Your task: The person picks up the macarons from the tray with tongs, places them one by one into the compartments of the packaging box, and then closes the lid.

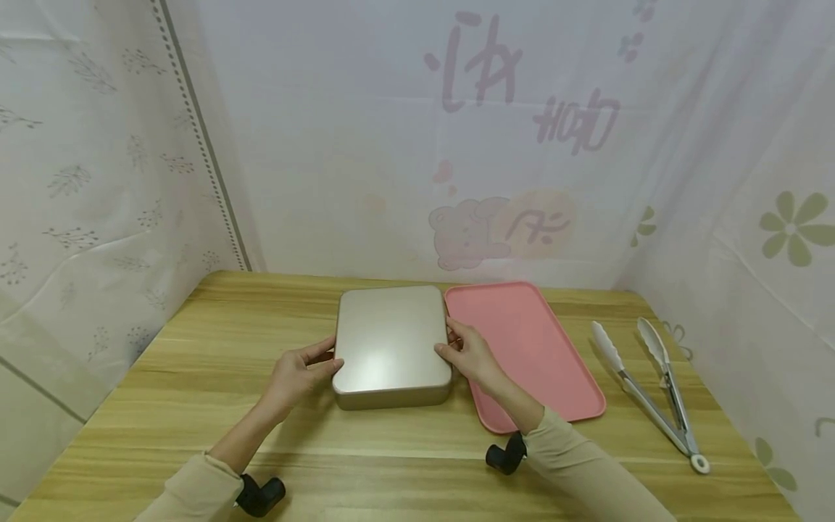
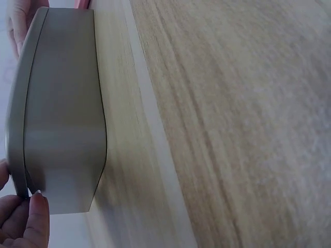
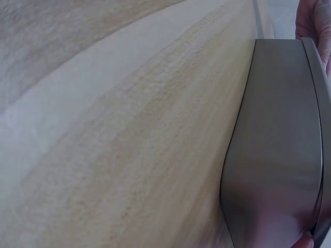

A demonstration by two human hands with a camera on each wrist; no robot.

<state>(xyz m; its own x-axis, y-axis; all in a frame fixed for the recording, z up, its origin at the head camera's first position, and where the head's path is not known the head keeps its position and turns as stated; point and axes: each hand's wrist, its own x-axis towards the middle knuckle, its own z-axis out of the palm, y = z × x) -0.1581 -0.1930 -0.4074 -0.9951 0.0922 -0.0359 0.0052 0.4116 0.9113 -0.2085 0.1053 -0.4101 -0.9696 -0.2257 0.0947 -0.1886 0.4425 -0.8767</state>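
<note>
A square, silvery metal tin stands on the table, its flat lid [image 1: 391, 330] on top and its body [image 1: 391, 398] showing below along the near side. My left hand [image 1: 293, 373] pinches the lid's left edge, thumb on top and fingers beneath the rim. On the opposite side my right hand [image 1: 475, 357] grips the lid's right edge the same way. A narrow dark gap shows between lid and body [image 2: 64, 93] beside the left fingertips in the left wrist view. In the right wrist view a fingertip [image 3: 304, 242] sits under the lid's rim near the corner.
Right of the tin lies a pink tray [image 1: 535, 348], partly under my right forearm. Farther right, spread tongs [image 1: 675, 406] with pale tips rest on the wooden table [image 1: 261, 319]. Patterned curtains [image 1: 339, 145] hang behind and at both sides.
</note>
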